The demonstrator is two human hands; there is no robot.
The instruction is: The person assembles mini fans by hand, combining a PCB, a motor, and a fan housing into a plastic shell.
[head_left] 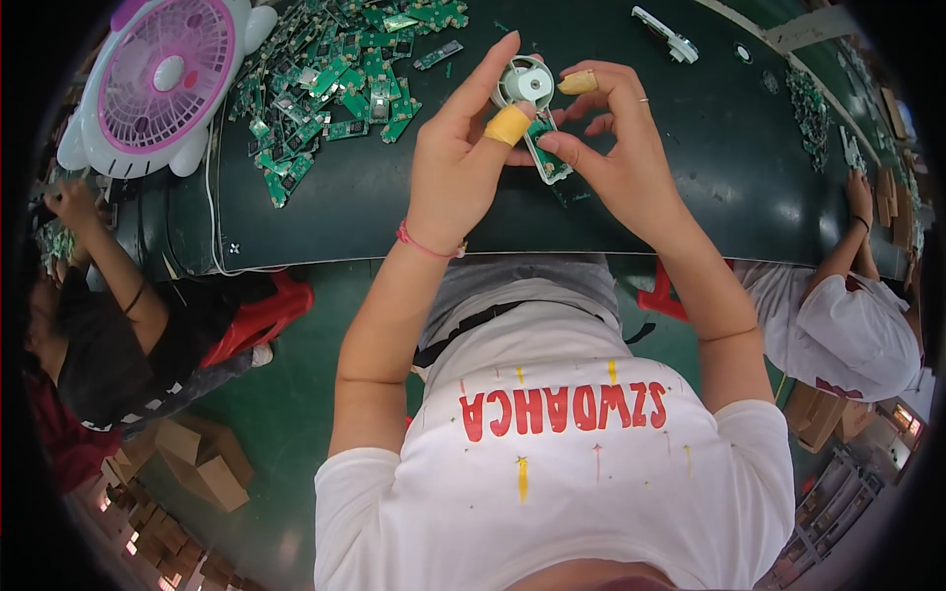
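My left hand [460, 148] is closed around a small white plastic fan housing [529, 79], with a round head and a narrow handle, held above the dark green table. Yellow tape wraps its thumb, which presses near the join of head and handle. In the open handle sits a green circuit board [541, 148]. My right hand [623, 148] grips the handle from the other side, thumb on the board's edge and fingers curled. Its index finger, also taped yellow, stays raised beside the round head. The fingertips behind the housing are hidden.
A large heap of green circuit boards [360, 74] covers the table's back left. Beside it stands a white and purple desk fan [169, 74]. A white plastic part [666, 35] lies back right. Co-workers sit at left [108, 335] and right [847, 325].
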